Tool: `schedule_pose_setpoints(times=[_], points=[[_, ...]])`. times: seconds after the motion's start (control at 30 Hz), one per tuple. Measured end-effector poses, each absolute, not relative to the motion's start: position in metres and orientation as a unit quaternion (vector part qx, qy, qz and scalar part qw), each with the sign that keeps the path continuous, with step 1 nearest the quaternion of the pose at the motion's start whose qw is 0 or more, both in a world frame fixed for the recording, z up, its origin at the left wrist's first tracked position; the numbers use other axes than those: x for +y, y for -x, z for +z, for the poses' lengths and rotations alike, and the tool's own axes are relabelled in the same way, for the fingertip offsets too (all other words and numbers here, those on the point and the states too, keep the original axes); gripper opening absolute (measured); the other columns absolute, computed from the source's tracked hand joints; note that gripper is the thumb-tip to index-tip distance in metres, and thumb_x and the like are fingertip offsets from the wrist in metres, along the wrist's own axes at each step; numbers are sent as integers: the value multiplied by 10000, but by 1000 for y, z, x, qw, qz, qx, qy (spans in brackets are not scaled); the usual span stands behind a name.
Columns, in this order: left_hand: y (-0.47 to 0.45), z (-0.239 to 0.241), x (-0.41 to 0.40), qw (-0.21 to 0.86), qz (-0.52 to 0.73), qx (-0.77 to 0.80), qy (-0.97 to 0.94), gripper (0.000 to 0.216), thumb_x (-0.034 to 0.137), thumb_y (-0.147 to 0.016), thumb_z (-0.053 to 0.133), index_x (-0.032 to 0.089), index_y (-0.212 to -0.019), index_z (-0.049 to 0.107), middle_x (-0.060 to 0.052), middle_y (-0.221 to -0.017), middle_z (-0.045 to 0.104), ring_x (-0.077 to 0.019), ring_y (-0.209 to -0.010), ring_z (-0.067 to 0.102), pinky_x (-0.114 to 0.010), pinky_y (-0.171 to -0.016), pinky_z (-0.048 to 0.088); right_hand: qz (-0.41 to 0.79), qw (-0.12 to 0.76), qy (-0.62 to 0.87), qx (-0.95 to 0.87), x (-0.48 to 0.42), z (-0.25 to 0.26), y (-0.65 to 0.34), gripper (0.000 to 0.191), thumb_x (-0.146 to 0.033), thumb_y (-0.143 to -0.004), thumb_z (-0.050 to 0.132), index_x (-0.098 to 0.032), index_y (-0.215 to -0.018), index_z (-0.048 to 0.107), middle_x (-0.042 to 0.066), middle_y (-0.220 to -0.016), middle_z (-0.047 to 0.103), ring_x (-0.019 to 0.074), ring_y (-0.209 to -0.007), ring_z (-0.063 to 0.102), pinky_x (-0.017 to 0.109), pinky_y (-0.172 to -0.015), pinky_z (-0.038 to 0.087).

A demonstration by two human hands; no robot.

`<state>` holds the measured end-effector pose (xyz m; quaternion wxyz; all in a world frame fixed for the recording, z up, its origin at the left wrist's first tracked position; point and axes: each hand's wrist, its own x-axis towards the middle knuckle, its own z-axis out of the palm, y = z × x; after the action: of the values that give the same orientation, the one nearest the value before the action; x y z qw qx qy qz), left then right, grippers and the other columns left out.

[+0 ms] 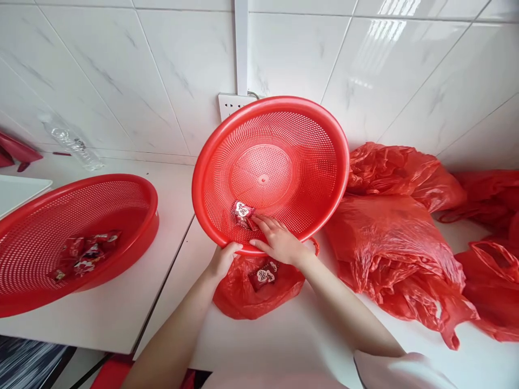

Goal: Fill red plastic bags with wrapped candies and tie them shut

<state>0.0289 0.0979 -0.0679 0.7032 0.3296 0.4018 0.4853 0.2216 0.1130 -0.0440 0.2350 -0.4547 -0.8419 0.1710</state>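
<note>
A round red perforated basket [284,124] is tipped up on its edge against the tiled wall. My left hand [222,260] grips its lower rim. My right hand [277,239] reaches over the rim, fingers spread, fingertips touching a small red wrapped candy [242,213] inside the basket. Below the rim lies a red plastic bag [247,294] with another wrapped candy [264,276] in it.
A second red basket [133,200] on the left counter holds several wrapped candies [87,252]. Crumpled red plastic bags [397,237] pile at the right. A clear plastic bottle [73,143] lies by the wall, a wall socket [231,104] sits behind the basket.
</note>
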Motion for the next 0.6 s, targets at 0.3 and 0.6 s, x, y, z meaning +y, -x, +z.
schedule_pose_setpoints(times=[0.3, 0.6], points=[[-22, -67, 108, 683, 537, 390, -304, 214, 194, -649, 647, 147, -853, 696, -59, -889, 727, -299, -960, 667, -418, -845, 516, 501, 434, 410, -627, 119, -38, -227, 353, -457, -937, 489, -188, -1059, 681, 52, -930, 723, 203, -861, 666, 350, -808, 517], [-20, -66, 111, 666, 566, 379, -302, 361, 161, -659, 638, 161, -1019, 670, -69, -1020, 714, -302, -1028, 649, -422, -861, 515, 698, 510, 335, -376, 124, -37, -231, 319, -419, -756, 744, -174, -959, 714, 43, -867, 739, 179, -791, 691, 335, -802, 537]])
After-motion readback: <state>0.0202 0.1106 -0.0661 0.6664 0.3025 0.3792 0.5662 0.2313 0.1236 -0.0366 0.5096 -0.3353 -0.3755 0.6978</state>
